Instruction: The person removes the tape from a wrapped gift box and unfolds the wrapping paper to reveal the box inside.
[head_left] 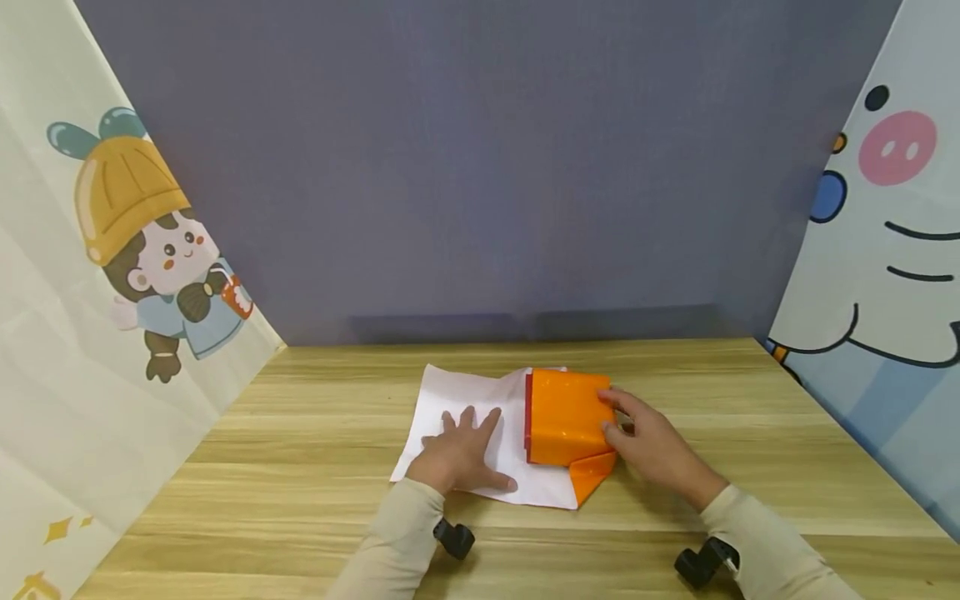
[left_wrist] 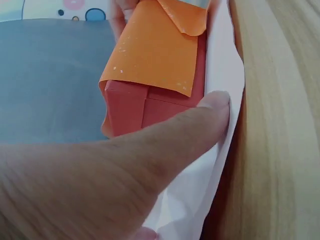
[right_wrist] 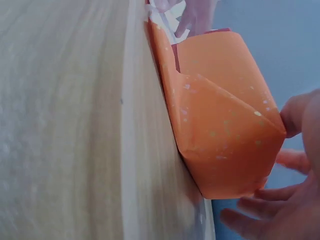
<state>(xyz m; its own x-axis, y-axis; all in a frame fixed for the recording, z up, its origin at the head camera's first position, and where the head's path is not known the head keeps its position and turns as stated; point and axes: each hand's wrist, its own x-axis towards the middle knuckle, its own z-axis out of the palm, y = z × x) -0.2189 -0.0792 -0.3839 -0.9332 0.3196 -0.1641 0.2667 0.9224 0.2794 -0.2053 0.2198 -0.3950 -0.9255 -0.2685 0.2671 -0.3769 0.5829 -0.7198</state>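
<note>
A red box is partly wrapped in orange paper that has a white underside and small pale flecks. The loose part of the sheet lies white side up to the left of the box. My left hand rests on this white part with spread fingers, the thumb near its front edge. At the box's right end, my right hand touches the orange paper with thumb and fingertips. A folded orange flap sticks out at the front right corner. The right wrist view shows the paper drawn over that end.
The wooden table extends around the paper on all sides. A grey panel rises behind it, with cartoon-printed sheets at both sides. Black wrist cameras sit on the sleeves.
</note>
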